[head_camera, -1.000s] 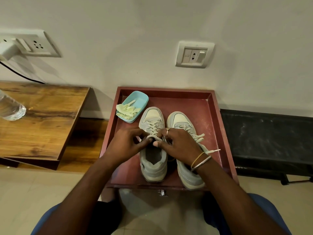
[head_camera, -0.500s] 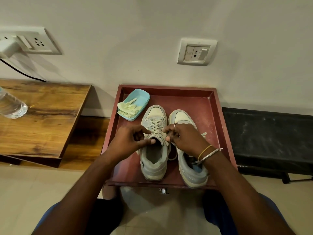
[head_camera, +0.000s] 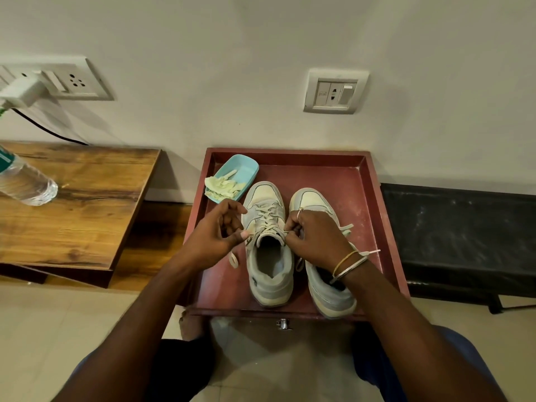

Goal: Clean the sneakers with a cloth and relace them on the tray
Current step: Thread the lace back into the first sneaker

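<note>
Two pale grey sneakers stand side by side on a dark red tray (head_camera: pixel 374 216), toes toward the wall. The left sneaker (head_camera: pixel 269 268) is laced up to its top eyelets. My left hand (head_camera: pixel 214 236) pinches one end of its lace at the left of the tongue, and the loose end (head_camera: pixel 233 260) hangs below. My right hand (head_camera: pixel 313 239) pinches the other lace end at the right of the tongue. That hand and wrist cover the middle of the right sneaker (head_camera: pixel 327 291), whose loose laces (head_camera: pixel 346 229) trail to the right.
A light blue dish (head_camera: pixel 246 169) with a pale crumpled cloth (head_camera: pixel 223 187) sits in the tray's far left corner. A wooden table (head_camera: pixel 75 204) with a clear plastic bottle (head_camera: pixel 26 184) stands to the left. A black bench (head_camera: pixel 458 236) lies right of the tray, against the wall.
My hands have moved apart, each drawing a lace end of the left sneaker out to its own side. The view has shifted slightly.
</note>
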